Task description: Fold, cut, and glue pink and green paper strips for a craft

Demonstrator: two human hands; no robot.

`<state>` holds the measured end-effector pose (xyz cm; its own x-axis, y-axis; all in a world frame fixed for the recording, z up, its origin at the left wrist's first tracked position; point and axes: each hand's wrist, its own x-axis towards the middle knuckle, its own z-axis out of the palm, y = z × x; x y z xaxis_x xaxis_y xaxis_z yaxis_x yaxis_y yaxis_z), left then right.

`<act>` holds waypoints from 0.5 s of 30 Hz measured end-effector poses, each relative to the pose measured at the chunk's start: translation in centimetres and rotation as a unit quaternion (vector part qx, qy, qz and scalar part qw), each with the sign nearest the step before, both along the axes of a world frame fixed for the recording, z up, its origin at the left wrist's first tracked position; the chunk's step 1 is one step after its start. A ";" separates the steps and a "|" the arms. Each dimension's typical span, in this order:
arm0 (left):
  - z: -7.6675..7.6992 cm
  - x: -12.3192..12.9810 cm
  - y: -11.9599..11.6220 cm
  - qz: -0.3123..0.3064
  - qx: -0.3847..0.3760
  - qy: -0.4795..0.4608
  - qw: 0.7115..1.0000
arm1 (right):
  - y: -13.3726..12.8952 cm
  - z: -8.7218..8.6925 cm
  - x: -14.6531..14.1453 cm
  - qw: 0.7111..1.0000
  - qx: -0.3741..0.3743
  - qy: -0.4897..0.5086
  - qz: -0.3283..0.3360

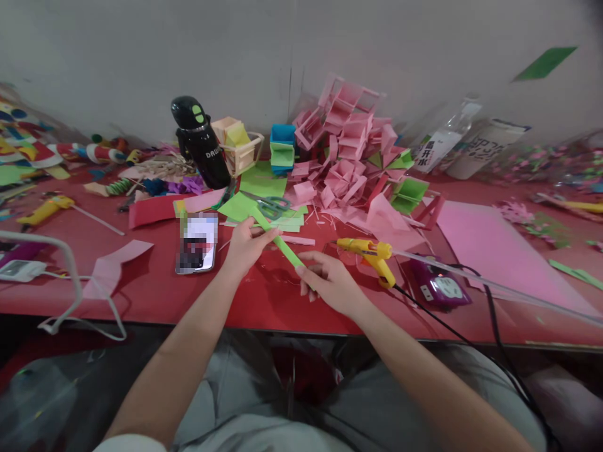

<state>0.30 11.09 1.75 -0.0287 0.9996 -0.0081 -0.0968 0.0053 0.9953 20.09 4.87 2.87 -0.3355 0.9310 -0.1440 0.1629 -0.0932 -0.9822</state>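
A narrow light green paper strip (285, 249) is held slantwise between my two hands, above the red table (273, 307). My left hand (249, 245) pinches it near its upper left part. At its lower right end, the fingers of my right hand (327, 280) are closed on it. Just beyond my left hand, scissors (269, 205) with dark green handles lie on green paper sheets (240, 208). A pink strip (299, 240) lies flat behind the green one. To the right of my right hand rests a yellow glue gun (367, 248).
A phone (198, 243) lies left of my left forearm. Behind stand a black bottle (202, 147) and a heap of folded pink paper pieces (348, 141). A purple power socket (438, 282) with black cables and a pink sheet (499, 251) are at the right.
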 end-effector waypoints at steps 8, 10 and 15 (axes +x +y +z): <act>0.7 0.2 0.7 0.014 0.012 -0.030 0.999 | -0.2 -1.4 -0.6 0.999 -0.007 0.044 -0.012; 1.2 0.2 1.5 0.022 0.018 -0.038 0.999 | -0.4 -1.9 -0.7 0.997 -0.007 0.069 -0.045; 2.2 1.6 5.6 -0.007 0.057 0.041 0.998 | -1.1 -1.6 -0.6 0.988 0.030 0.123 -0.089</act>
<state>1.90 16.69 3.97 -0.0112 0.9942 0.1067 -0.0148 -0.1069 0.9942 19.44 3.82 1.31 -0.1847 0.9825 -0.0221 -0.0950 -0.0403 -0.9947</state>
